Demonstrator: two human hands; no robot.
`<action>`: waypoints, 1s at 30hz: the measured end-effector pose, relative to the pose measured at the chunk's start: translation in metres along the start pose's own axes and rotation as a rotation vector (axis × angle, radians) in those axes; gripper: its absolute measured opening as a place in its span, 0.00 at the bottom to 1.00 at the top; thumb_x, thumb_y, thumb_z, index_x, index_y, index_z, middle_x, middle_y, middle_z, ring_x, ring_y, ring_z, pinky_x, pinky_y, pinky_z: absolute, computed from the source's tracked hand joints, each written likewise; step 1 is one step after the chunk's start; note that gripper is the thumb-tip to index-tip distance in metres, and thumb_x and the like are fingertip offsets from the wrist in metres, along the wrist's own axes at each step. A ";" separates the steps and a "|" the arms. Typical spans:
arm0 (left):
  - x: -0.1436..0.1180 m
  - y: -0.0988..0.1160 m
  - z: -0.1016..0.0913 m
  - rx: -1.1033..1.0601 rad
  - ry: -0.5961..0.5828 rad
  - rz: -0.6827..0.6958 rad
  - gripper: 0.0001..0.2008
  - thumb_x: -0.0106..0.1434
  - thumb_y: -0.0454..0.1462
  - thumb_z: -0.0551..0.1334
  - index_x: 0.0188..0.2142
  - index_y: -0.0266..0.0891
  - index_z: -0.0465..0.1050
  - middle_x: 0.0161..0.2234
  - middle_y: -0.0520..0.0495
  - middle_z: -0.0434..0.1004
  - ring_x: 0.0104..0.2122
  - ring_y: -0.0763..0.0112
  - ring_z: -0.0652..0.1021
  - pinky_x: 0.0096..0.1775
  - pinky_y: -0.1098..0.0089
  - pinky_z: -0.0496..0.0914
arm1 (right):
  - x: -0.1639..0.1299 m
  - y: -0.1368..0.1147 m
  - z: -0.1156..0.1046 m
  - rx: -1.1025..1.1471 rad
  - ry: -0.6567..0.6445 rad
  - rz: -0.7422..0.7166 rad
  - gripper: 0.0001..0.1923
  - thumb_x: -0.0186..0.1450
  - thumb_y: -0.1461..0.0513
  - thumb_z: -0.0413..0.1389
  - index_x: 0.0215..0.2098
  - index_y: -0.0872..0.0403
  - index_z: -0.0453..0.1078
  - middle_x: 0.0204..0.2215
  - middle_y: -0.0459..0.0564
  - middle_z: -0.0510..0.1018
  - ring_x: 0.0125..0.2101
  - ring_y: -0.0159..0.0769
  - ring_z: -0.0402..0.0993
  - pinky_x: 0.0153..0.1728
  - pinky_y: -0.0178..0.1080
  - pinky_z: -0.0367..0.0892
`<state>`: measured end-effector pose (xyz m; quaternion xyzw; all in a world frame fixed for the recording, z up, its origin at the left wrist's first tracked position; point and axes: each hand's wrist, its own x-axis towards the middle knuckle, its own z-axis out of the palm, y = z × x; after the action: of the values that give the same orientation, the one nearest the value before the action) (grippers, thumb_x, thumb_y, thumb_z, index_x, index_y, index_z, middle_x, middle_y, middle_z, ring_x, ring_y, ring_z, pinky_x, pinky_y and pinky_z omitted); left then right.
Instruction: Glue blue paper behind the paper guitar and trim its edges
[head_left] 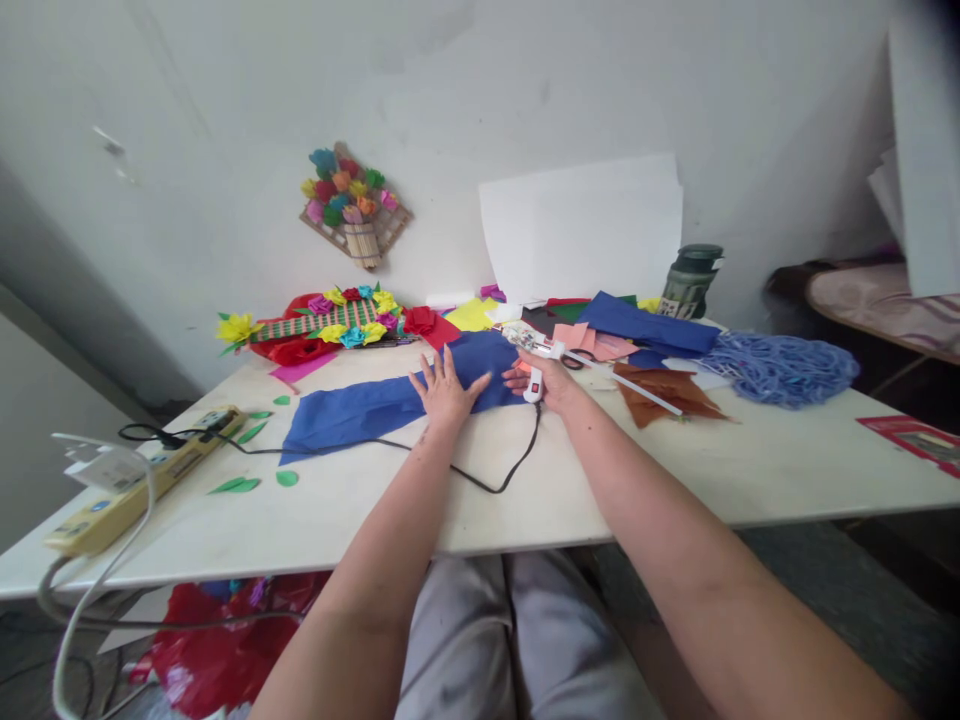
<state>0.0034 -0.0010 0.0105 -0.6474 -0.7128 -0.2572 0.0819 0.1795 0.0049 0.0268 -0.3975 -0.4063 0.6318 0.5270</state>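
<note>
My left hand (pixel 445 388) lies flat with fingers spread on a long blue paper sheet (pixel 360 410) in the middle of the white table (pixel 525 490). Just to its right, my right hand (pixel 546 378) grips a white glue gun (pixel 537 362), its nozzle pointing left and away over the sheet's right end. The gun's black cord (pixel 480 478) loops across the table toward me and to the left. A long white glue stick (pixel 637 388) sticks out of the gun's back to the right.
A yellow power strip (pixel 142 470) sits at the left edge. Paper flower crafts (pixel 330 325), coloured paper scraps (pixel 622 335), brown paper (pixel 664 390), blue shredded paper (pixel 780 368) and a green jar (pixel 691 280) crowd the back. Green paper leaves (pixel 247 484) lie left.
</note>
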 end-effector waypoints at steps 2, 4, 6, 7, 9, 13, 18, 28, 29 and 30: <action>0.002 -0.002 -0.002 -0.059 0.037 -0.050 0.39 0.60 0.57 0.47 0.64 0.40 0.45 0.64 0.43 0.50 0.64 0.52 0.44 0.59 0.44 0.40 | 0.000 -0.001 -0.001 0.018 -0.001 -0.006 0.13 0.61 0.55 0.56 0.28 0.57 0.67 0.23 0.53 0.79 0.18 0.34 0.74 0.19 0.35 0.71; 0.004 -0.005 -0.007 -0.096 0.086 -0.057 0.34 0.62 0.55 0.46 0.63 0.43 0.51 0.63 0.46 0.53 0.64 0.53 0.47 0.59 0.45 0.42 | 0.000 -0.002 -0.002 0.040 0.020 -0.012 0.12 0.61 0.56 0.56 0.27 0.57 0.67 0.21 0.52 0.78 0.15 0.32 0.72 0.16 0.35 0.70; 0.005 -0.009 -0.012 -0.100 0.134 0.004 0.27 0.64 0.52 0.46 0.59 0.47 0.59 0.62 0.49 0.57 0.64 0.56 0.48 0.60 0.47 0.43 | 0.000 -0.004 -0.002 0.068 0.060 -0.021 0.12 0.61 0.56 0.56 0.26 0.57 0.67 0.19 0.50 0.77 0.13 0.30 0.68 0.14 0.34 0.67; 0.004 -0.012 -0.015 -0.093 0.144 0.065 0.25 0.65 0.51 0.46 0.57 0.49 0.63 0.61 0.50 0.58 0.64 0.57 0.48 0.60 0.47 0.43 | 0.000 -0.005 -0.002 0.087 0.078 -0.029 0.12 0.61 0.56 0.56 0.25 0.57 0.66 0.18 0.50 0.77 0.11 0.29 0.67 0.12 0.33 0.65; 0.003 -0.016 -0.017 -0.078 0.112 0.259 0.21 0.64 0.50 0.49 0.53 0.52 0.68 0.62 0.53 0.57 0.64 0.57 0.45 0.60 0.48 0.42 | -0.001 -0.007 -0.003 0.140 0.106 -0.044 0.12 0.61 0.57 0.55 0.24 0.56 0.66 0.16 0.49 0.75 0.09 0.27 0.62 0.10 0.32 0.61; 0.000 -0.021 -0.014 -0.053 -0.032 0.656 0.26 0.57 0.55 0.56 0.54 0.56 0.67 0.64 0.54 0.48 0.64 0.50 0.38 0.59 0.45 0.38 | -0.001 -0.011 -0.007 0.270 0.137 -0.084 0.13 0.61 0.57 0.52 0.22 0.55 0.64 0.14 0.47 0.72 0.08 0.25 0.57 0.10 0.31 0.57; 0.001 -0.019 -0.007 -0.019 -0.119 0.790 0.30 0.55 0.58 0.56 0.55 0.56 0.64 0.66 0.52 0.42 0.63 0.46 0.35 0.59 0.44 0.36 | -0.001 -0.011 -0.010 0.306 0.136 -0.101 0.12 0.60 0.56 0.53 0.23 0.55 0.64 0.14 0.46 0.72 0.08 0.24 0.55 0.11 0.31 0.57; -0.002 -0.014 -0.008 0.050 -0.172 0.802 0.27 0.58 0.57 0.52 0.55 0.57 0.64 0.66 0.56 0.41 0.64 0.50 0.36 0.60 0.46 0.34 | 0.001 -0.009 -0.010 0.296 0.083 -0.085 0.11 0.60 0.56 0.54 0.24 0.54 0.64 0.14 0.45 0.71 0.09 0.25 0.56 0.11 0.32 0.56; -0.002 -0.013 -0.009 0.060 -0.177 0.792 0.27 0.58 0.57 0.51 0.55 0.57 0.64 0.66 0.56 0.41 0.64 0.50 0.35 0.60 0.46 0.34 | 0.001 -0.009 -0.011 0.298 0.083 -0.084 0.11 0.60 0.56 0.53 0.24 0.54 0.64 0.14 0.45 0.71 0.09 0.25 0.56 0.11 0.32 0.56; -0.003 -0.012 -0.009 0.069 -0.181 0.782 0.27 0.59 0.57 0.51 0.55 0.58 0.64 0.66 0.57 0.41 0.64 0.51 0.35 0.60 0.47 0.34 | 0.002 -0.009 -0.011 0.295 0.081 -0.083 0.12 0.60 0.56 0.53 0.23 0.54 0.64 0.14 0.45 0.71 0.09 0.25 0.56 0.11 0.32 0.57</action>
<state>-0.0101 -0.0083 0.0135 -0.8868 -0.4251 -0.1242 0.1323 0.1924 0.0086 0.0315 -0.3238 -0.3034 0.6458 0.6213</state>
